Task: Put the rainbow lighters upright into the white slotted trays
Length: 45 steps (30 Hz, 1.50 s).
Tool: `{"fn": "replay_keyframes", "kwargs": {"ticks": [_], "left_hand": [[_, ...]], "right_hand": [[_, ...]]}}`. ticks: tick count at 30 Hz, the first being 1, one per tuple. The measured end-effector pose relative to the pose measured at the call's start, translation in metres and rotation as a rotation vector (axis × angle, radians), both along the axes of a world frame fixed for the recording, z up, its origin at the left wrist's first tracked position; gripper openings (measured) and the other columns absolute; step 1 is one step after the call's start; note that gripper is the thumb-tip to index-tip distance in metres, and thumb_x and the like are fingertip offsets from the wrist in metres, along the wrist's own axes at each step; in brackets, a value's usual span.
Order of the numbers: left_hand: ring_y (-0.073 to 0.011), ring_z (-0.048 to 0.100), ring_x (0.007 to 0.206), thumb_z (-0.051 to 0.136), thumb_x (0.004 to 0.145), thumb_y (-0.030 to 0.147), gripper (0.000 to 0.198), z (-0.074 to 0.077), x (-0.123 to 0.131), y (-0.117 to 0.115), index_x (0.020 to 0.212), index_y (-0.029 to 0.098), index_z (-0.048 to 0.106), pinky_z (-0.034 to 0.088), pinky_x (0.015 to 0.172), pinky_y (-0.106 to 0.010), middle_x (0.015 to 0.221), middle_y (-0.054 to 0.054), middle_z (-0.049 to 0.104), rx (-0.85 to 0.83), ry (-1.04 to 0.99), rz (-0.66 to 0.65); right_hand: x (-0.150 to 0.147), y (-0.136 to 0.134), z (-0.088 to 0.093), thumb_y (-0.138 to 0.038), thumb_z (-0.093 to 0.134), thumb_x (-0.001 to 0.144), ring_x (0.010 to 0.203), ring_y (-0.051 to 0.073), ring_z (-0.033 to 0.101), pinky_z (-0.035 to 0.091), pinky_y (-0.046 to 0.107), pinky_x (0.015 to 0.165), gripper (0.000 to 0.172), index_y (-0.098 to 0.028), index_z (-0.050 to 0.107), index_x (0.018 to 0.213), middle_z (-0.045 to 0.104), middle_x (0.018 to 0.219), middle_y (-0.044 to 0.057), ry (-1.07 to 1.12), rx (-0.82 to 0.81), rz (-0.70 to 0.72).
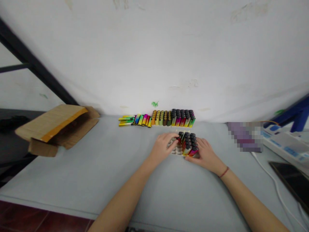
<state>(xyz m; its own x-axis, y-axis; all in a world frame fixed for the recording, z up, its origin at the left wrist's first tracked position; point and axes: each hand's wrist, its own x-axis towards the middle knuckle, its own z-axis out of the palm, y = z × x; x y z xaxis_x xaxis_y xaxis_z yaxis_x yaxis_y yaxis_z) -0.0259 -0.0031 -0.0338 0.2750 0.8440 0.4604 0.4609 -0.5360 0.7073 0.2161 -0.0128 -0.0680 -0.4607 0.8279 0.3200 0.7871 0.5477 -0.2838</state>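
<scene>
A white tray with round holes (178, 150) lies on the table in front of me, its right part filled with upright lighters (190, 143) with black tops and multicoloured bodies. My left hand (163, 146) reaches over the tray's left part, thumb and fingers pinched on a dark-topped lighter (179, 138) beside the standing rows. Around the tray's right side my right hand (207, 156) is curled, thumb at the front corner and fingers behind, gripping it. Some of the right fingertips are hidden by the lighters.
By the wall stand packed rows of black-topped lighters (182, 118) and yellowish ones (161, 118). Loose lighters (142, 120) lie left of them. An open cardboard box (60, 125) is at the left. A phone (292, 180), a white cable (272, 177) and a white plastic case (287, 145) occupy the right.
</scene>
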Motion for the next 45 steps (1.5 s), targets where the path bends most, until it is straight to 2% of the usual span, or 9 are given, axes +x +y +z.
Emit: {"fn": "replay_keyframes", "kwargs": {"ticks": [19,21,24,27,29,32,35,38,45], "left_hand": [[-0.0207,0.061,0.104,0.045,0.097,0.027,0.04,-0.001,-0.007,0.003,0.133,0.027,0.06,0.048,0.097,-0.036,0.113,-0.009,0.065,0.192,0.268,0.006],[-0.0223,0.06,0.108,0.045,0.097,0.03,0.04,0.004,-0.019,0.01,0.134,0.024,0.059,0.046,0.1,-0.038,0.115,-0.01,0.065,0.215,0.281,0.099],[-0.024,0.058,0.115,0.04,0.098,0.026,0.039,0.007,-0.056,0.026,0.129,0.021,0.062,0.041,0.107,-0.041,0.119,-0.012,0.066,0.202,0.248,0.428],[-0.0285,0.054,0.122,0.037,0.093,0.017,0.043,0.001,-0.104,0.039,0.127,0.013,0.063,0.04,0.109,-0.046,0.127,-0.018,0.063,0.095,0.298,0.743],[-0.0302,0.05,0.13,0.037,0.088,0.011,0.05,-0.006,-0.13,0.043,0.133,0.008,0.058,0.037,0.113,-0.047,0.136,-0.021,0.057,-0.003,0.338,0.856],[-0.0332,0.042,0.139,0.037,0.086,0.01,0.057,-0.013,-0.148,0.041,0.142,0.01,0.05,0.035,0.114,-0.053,0.149,-0.019,0.048,-0.162,0.397,0.912],[-0.0356,0.029,0.147,0.034,0.091,0.018,0.057,-0.013,-0.145,0.038,0.148,0.015,0.044,0.031,0.113,-0.06,0.158,-0.015,0.037,-0.303,0.5,0.891],[-0.033,0.026,0.148,0.028,0.096,0.025,0.056,-0.009,-0.138,0.037,0.15,0.018,0.041,0.029,0.115,-0.058,0.159,-0.012,0.037,-0.363,0.57,0.885],[-0.0394,0.037,0.136,0.044,0.095,0.04,0.041,-0.004,-0.136,0.033,0.129,0.027,0.062,0.037,0.106,-0.056,0.147,-0.012,0.048,-0.411,0.586,0.977]], "right_hand": [[0.0,0.0,0.001,-0.068,0.059,0.082,0.122,0.037,0.051,0.037,0.057,0.106,0.073,-0.017,0.05,0.135,0.058,0.133,0.019,0.01,0.01,0.007],[0.0,0.0,0.001,-0.069,0.058,0.083,0.123,0.037,0.051,0.037,0.058,0.106,0.074,-0.017,0.05,0.134,0.058,0.132,0.02,0.007,0.006,0.004],[0.0,0.0,0.001,-0.07,0.057,0.083,0.122,0.037,0.051,0.037,0.058,0.105,0.074,-0.017,0.051,0.133,0.059,0.131,0.02,0.002,-0.006,0.005],[0.0,0.0,0.002,-0.07,0.057,0.083,0.122,0.037,0.051,0.038,0.058,0.105,0.074,-0.017,0.051,0.134,0.059,0.132,0.02,0.002,-0.006,0.003],[0.0,0.0,0.002,-0.07,0.057,0.083,0.122,0.037,0.051,0.038,0.057,0.105,0.074,-0.016,0.051,0.133,0.059,0.131,0.02,0.0,-0.005,-0.002],[0.0,0.0,0.001,-0.07,0.057,0.082,0.121,0.037,0.052,0.039,0.056,0.105,0.074,-0.016,0.052,0.132,0.059,0.131,0.02,-0.004,-0.004,-0.007],[-0.001,0.0,0.001,-0.071,0.057,0.082,0.121,0.037,0.052,0.039,0.055,0.104,0.074,-0.016,0.052,0.132,0.059,0.131,0.019,-0.004,0.001,-0.009],[-0.001,0.0,0.001,-0.071,0.057,0.082,0.121,0.037,0.052,0.039,0.055,0.105,0.076,-0.014,0.052,0.131,0.059,0.131,0.021,-0.007,0.0,-0.006],[0.0,0.0,0.001,-0.07,0.058,0.082,0.12,0.037,0.052,0.039,0.054,0.104,0.076,-0.014,0.052,0.133,0.059,0.13,0.02,-0.002,0.001,-0.013]]}}
